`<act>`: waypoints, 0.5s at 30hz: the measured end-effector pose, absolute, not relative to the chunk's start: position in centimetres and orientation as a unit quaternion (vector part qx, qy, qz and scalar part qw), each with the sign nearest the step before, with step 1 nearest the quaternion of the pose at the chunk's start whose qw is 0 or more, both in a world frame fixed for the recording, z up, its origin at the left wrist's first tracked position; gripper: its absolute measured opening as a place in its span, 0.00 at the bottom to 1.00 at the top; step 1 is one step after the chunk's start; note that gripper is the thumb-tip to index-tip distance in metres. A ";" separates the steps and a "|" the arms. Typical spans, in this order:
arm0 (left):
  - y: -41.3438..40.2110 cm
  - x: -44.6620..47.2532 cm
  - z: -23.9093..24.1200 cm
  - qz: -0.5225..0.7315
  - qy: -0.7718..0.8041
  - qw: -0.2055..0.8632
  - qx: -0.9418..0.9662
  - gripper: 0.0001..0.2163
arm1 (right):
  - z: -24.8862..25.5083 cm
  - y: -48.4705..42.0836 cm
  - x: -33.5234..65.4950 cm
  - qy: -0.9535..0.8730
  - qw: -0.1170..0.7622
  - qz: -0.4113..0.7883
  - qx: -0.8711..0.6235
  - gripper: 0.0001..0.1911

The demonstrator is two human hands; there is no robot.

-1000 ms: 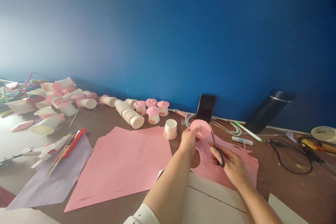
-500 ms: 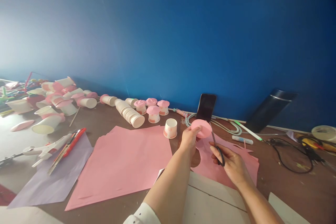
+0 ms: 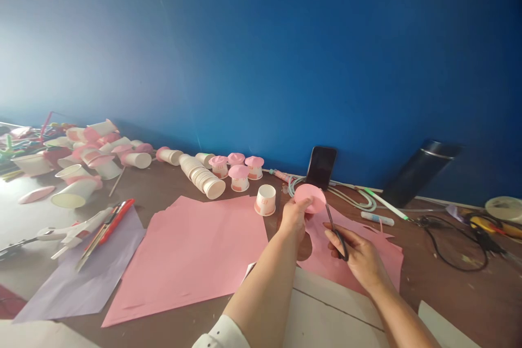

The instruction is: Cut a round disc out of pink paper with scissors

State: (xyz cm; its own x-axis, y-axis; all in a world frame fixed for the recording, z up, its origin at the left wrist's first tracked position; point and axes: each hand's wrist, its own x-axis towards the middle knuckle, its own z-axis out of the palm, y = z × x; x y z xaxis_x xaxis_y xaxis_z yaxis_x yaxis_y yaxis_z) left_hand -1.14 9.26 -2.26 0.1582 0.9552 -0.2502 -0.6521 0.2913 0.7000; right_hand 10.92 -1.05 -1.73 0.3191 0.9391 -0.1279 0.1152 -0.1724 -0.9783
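Note:
My left hand (image 3: 295, 218) pinches a round pink paper disc (image 3: 310, 197) by its lower left edge, thumb on top. In my right hand (image 3: 354, 253) is a pair of black-handled scissors (image 3: 331, 223), fingers through the handles and blades pointing up to the disc's right edge. Below both hands lies a pink paper sheet (image 3: 369, 244) with a rounded piece cut out of it. A single upside-down paper cup (image 3: 266, 200) stands left of my left hand. Several small cups with pink paper tops (image 3: 238, 172) stand farther back.
A large pink sheet (image 3: 196, 255) covers the table's middle. To the left are a red utility knife (image 3: 116, 221), a glue gun (image 3: 77, 231), a row of nested cups (image 3: 199, 176) and piled cups. A phone (image 3: 321, 166), glue stick (image 3: 377, 218) and black bottle (image 3: 422, 171) are at right.
The pink disc and my left hand have shifted very slightly left. The scissors stay at the disc's right edge, and the other things keep their places.

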 end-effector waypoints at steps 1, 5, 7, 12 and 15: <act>9.3 -1.1 -2.3 0.552 0.347 0.726 0.219 0.17 | -1.7 -1.1 10.8 -0.413 0.494 0.417 -0.642 0.33; 9.3 -1.0 -2.3 0.551 0.366 0.718 0.216 0.16 | -1.5 -1.2 10.6 -0.420 0.486 0.430 -0.634 0.32; 9.4 -1.0 -2.3 0.549 0.368 0.717 0.220 0.17 | -1.5 -1.2 10.7 -0.420 0.487 0.427 -0.635 0.32; 9.4 -1.0 -2.4 0.544 0.353 0.727 0.225 0.19 | -1.1 -1.3 11.0 -0.416 0.499 0.401 -0.645 0.34; 9.4 -1.1 -2.3 0.540 0.345 0.734 0.225 0.20 | -0.7 -1.3 10.9 -0.416 0.500 0.400 -0.646 0.34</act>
State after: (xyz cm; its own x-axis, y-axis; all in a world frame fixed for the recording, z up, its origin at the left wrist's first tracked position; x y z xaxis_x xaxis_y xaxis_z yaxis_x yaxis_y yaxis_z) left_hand -1.07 9.39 -2.32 0.1792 0.9481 -0.2625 -0.6377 0.3151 0.7029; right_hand 10.87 -1.30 -0.73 0.3338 0.9373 -0.1004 0.1382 -0.1540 -0.9784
